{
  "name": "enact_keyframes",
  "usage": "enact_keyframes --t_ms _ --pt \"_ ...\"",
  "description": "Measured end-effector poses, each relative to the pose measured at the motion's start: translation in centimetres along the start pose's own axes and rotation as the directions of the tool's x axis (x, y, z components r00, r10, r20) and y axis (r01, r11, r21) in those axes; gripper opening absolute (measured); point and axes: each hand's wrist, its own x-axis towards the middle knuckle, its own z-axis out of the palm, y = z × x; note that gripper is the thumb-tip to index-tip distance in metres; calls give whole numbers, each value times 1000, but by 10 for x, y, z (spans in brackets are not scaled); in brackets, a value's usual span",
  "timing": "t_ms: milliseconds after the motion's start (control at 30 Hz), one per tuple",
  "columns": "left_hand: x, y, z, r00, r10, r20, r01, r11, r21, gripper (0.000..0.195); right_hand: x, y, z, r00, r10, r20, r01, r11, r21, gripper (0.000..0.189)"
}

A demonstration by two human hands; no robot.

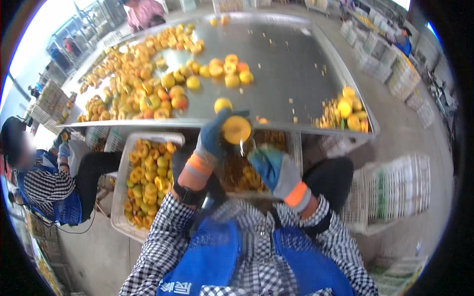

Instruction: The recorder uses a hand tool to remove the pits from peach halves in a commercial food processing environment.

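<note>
A yellow peach half (236,130) is held by my left hand (214,135), its cut face turned up towards me. The blue-and-grey glove of my right hand (272,170) is closed around a small pitting tool (243,147). Its curved metal end is just below the fruit; whether they touch I cannot tell. Both hands are over the near edge of a metal sorting table (274,55). Another peach half (223,105) rests on the table just beyond my left hand. Beneath my hands, a crate (296,155) contains brownish pieces (251,179), partly hidden.
Many peach halves (137,81) cover the table's left side. Pits and fruit (348,111) are heaped at its right corner. A white crate of peach halves (122,203) stands left of my knees, beside a seated co-worker (55,185). White plastic crates (392,192) stand at right.
</note>
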Motion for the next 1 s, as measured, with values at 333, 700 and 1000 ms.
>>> enact_keyframes --t_ms 333,700,1000 --pt "-27 -9 39 898 438 31 -395 774 495 26 3 -13 5 997 56 -47 -72 882 -467 19" --pt "-26 -36 36 872 478 -105 -240 605 760 22 -26 42 27 984 176 31 -162 954 -252 26" --pt "-29 -38 42 968 232 -93 -49 541 840 18 -26 4 11 994 -78 71 63 980 189 28"
